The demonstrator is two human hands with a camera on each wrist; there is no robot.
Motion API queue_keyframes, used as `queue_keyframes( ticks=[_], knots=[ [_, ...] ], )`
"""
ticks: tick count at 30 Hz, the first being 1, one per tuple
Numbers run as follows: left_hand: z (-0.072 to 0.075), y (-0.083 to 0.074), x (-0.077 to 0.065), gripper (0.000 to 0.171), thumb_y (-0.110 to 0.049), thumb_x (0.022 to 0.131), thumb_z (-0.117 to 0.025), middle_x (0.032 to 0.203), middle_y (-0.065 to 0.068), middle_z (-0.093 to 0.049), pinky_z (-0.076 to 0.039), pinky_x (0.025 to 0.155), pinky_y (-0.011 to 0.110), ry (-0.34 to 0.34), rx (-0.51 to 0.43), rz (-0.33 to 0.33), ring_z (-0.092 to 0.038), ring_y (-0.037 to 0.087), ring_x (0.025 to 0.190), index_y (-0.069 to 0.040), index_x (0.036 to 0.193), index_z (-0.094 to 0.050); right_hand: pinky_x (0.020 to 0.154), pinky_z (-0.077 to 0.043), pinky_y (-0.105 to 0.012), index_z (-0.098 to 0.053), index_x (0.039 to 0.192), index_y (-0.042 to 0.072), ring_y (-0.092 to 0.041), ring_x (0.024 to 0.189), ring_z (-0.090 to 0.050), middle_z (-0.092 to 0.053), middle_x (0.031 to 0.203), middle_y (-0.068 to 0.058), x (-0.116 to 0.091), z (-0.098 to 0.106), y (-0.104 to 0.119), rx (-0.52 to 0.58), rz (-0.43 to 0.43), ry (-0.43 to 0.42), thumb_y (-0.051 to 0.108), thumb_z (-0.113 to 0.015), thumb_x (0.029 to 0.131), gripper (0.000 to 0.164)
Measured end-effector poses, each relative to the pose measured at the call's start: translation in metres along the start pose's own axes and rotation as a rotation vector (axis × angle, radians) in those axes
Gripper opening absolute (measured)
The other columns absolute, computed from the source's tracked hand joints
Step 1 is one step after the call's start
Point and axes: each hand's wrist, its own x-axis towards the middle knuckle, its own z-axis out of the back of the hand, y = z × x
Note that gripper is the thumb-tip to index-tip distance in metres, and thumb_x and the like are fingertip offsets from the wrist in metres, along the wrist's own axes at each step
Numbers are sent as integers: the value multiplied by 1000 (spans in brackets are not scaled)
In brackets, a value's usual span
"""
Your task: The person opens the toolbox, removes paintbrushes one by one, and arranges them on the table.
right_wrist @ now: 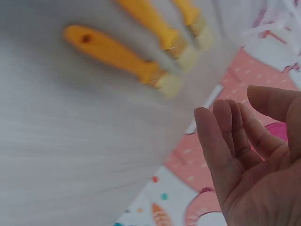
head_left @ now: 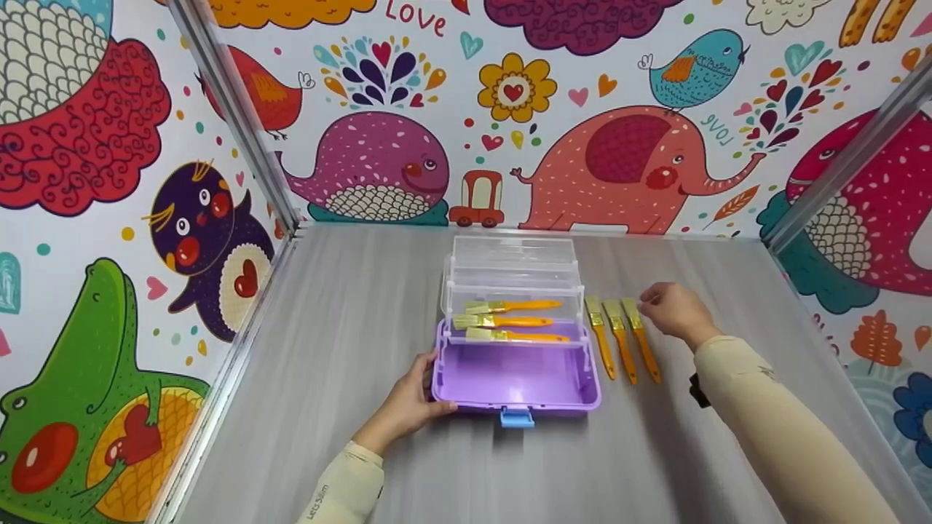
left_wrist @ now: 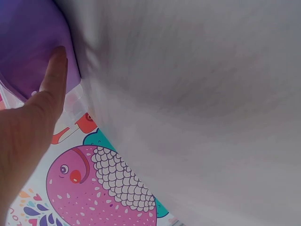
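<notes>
A purple toolbox [head_left: 517, 375] stands with its clear lid and tray [head_left: 515, 280] raised at the back. Three paintbrushes with yellow-orange handles lie in the clear tray, among them the middle paintbrush [head_left: 510, 321]. My left hand [head_left: 408, 400] holds the box's front left corner, thumb at the front and fingers along the side; in the left wrist view a finger [left_wrist: 55, 77] lies against the purple wall. Three more paintbrushes [head_left: 619, 338] lie side by side on the table, right of the box. My right hand [head_left: 677, 309] hovers by the bristles of the rightmost paintbrush [right_wrist: 113, 54], loosely bent and holding nothing.
A blue latch [head_left: 517, 418] sticks out at the box's front. The grey table [head_left: 349, 306] is bounded by walls [head_left: 466, 109] printed with cartoon animals, with metal strips [head_left: 247, 131] at the corners.
</notes>
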Motion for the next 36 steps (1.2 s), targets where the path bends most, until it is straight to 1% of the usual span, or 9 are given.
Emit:
queue_keyframes(
  ticks=[2, 5, 12, 15, 18, 22, 26, 32, 36],
  knots=[
    [0, 0, 0, 93, -6, 76, -84, 146, 30, -41, -46, 102, 46, -2, 4, -1, -53, 44, 124, 1, 150, -28, 80, -58, -47, -64, 118, -2, -34, 92, -62, -64, 114, -24, 2, 0, 13, 8, 26, 6, 22, -61, 98, 32],
    [0, 0, 0, 94, -8, 76, -85, 146, 30, -42, -45, 104, 47, -3, 21, 1, -53, 43, 124, 1, 150, -29, 85, -56, -51, -65, 117, -1, -35, 96, -62, -65, 114, -22, 4, -2, 35, 17, 91, 0, 19, -62, 97, 29],
    [0, 1, 0, 94, -7, 75, -85, 144, 30, -44, -44, 105, 47, -7, 25, 2, -54, 42, 124, 2, 150, -28, 79, -58, -46, -70, 107, 2, -29, 87, -64, -69, 100, -13, 2, -19, 84, -15, 281, -18, 13, -66, 94, 17],
    [0, 1, -1, 94, -6, 76, -85, 145, 31, -42, -44, 105, 46, -4, 17, -3, -53, 42, 125, 2, 150, -28, 78, -57, -45, -72, 103, 3, -27, 86, -65, -70, 96, -10, -1, -29, 101, -38, 371, -5, 11, -68, 92, 14],
    [0, 0, -1, 94, -7, 76, -85, 147, 31, -41, -44, 105, 46, -1, 19, -7, -52, 42, 126, 2, 150, -28, 79, -56, -44, -73, 101, 3, -24, 86, -66, -71, 93, -7, -4, -39, 114, -54, 446, 37, 9, -70, 90, 13],
    [-1, 0, -1, 94, -6, 76, -85, 147, 31, -40, -43, 105, 46, -2, 15, -8, -51, 42, 127, 2, 150, -28, 80, -56, -44, -74, 101, 4, -21, 85, -67, -72, 91, -3, -5, -52, 125, -97, 502, 97, 9, -72, 88, 14],
    [-1, -1, -1, 93, -5, 76, -84, 148, 31, -39, -43, 106, 46, -6, 12, 3, -50, 43, 127, 2, 150, -28, 82, -56, -45, -75, 99, 5, -23, 87, -68, -73, 91, -4, -2, -63, 130, -161, 538, 115, 8, -73, 86, 13],
    [-2, -3, -1, 93, -7, 76, -85, 146, 29, -42, -42, 106, 46, -12, 39, 31, -53, 40, 126, 0, 150, -29, 79, -56, -43, -77, 96, 10, -20, 84, -66, -72, 89, 0, 0, -77, 134, -242, 547, 134, 8, -74, 86, 11],
    [-2, -3, -2, 93, -7, 76, -85, 146, 30, -43, -42, 106, 47, -16, 44, 26, -53, 41, 125, 1, 150, -29, 76, -56, -42, -79, 94, 11, -19, 80, -64, -72, 87, 1, 2, -83, 135, -261, 559, 141, 9, -77, 84, 10]
  ],
)
